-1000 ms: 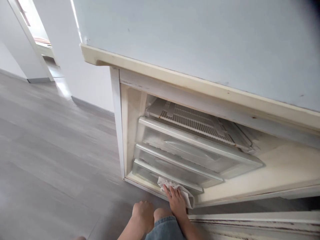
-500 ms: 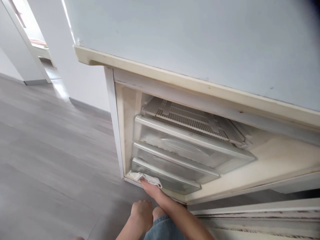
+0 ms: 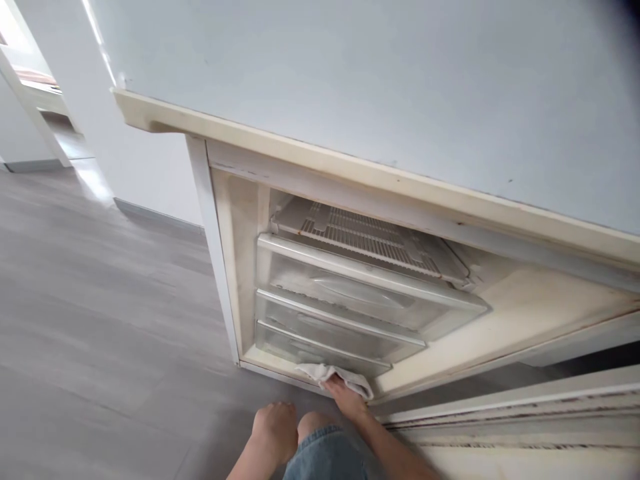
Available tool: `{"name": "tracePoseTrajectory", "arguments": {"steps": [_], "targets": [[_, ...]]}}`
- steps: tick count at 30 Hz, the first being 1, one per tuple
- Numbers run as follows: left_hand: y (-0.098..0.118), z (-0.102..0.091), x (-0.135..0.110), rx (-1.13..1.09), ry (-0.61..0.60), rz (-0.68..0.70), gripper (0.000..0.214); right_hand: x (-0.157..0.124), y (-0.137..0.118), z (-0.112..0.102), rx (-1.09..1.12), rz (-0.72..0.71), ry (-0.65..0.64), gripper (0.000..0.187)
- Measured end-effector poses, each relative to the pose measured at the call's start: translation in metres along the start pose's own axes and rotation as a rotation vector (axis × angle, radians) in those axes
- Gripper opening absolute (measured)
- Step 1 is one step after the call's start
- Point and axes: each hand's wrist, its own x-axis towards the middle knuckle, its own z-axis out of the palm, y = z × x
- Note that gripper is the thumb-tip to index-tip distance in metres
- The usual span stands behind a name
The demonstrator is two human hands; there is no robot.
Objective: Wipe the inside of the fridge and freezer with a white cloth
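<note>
A white cloth (image 3: 357, 383) lies bunched under my right hand (image 3: 345, 393), whose fingers press it on the bottom front edge of an open freezer compartment (image 3: 240, 233). The cloth is near the right corner of that edge, below the lowest drawer. Several clear-fronted drawers (image 3: 360, 267) are stacked inside, under a white slatted shelf (image 3: 370, 233). My left hand (image 3: 275, 430) is closed in a fist beside my knee, away from the freezer; I see nothing in it, and its fingertips are hidden.
The freezer door (image 3: 525, 420) stands open at the lower right, with dark stains along its seal. Above the compartment is a large pale panel (image 3: 375, 87) with a cream lower edge. Grey wood-look floor (image 3: 110, 320) spreads to the left, toward a white wall (image 3: 150, 160) and a doorway.
My right hand has slid the cloth rightward along the bottom edge, from the left corner toward the right one. My left fist has hardly moved. The view has shifted slightly to the right.
</note>
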Motion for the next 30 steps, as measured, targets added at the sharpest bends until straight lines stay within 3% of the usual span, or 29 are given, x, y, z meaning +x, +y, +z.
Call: {"name": "tracePoseTrajectory", "arguments": {"steps": [3, 6, 10, 14, 17, 20, 24, 27, 30], "targets": [[0.002, 0.001, 0.002, 0.004, 0.002, 0.007, 0.04, -0.034, 0.025, -0.011, -0.091, 0.028, -0.007, 0.06], [0.005, 0.001, 0.004, 0.001, -0.014, 0.021, 0.04, -0.05, 0.031, -0.012, -0.223, 0.163, 0.057, 0.065], [0.008, -0.001, 0.005, -0.001, -0.038, 0.02, 0.039, -0.047, 0.023, 0.004, -0.267, 0.439, 0.351, 0.038], [0.008, 0.0, 0.006, 0.002, -0.039, 0.001, 0.041, -0.037, 0.007, 0.024, -0.024, 0.707, 0.57, 0.051], [0.006, 0.002, 0.007, -0.005, -0.046, 0.009, 0.04, -0.04, -0.005, 0.029, 0.205, 0.877, 0.571, 0.062], [0.004, 0.003, 0.008, -0.007, -0.041, 0.019, 0.04, -0.049, -0.009, 0.023, 0.361, 0.924, 0.511, 0.066], [0.003, 0.002, 0.008, -0.005, -0.035, 0.013, 0.041, -0.049, -0.014, -0.015, 0.543, 0.988, 0.464, 0.063], [0.006, 0.001, 0.009, -0.009, -0.04, 0.011, 0.039, -0.027, -0.034, -0.066, 0.631, 1.046, 0.624, 0.061], [0.009, 0.001, 0.01, -0.022, -0.046, 0.021, 0.038, 0.013, -0.069, -0.127, 0.726, 0.945, 0.843, 0.062]]}}
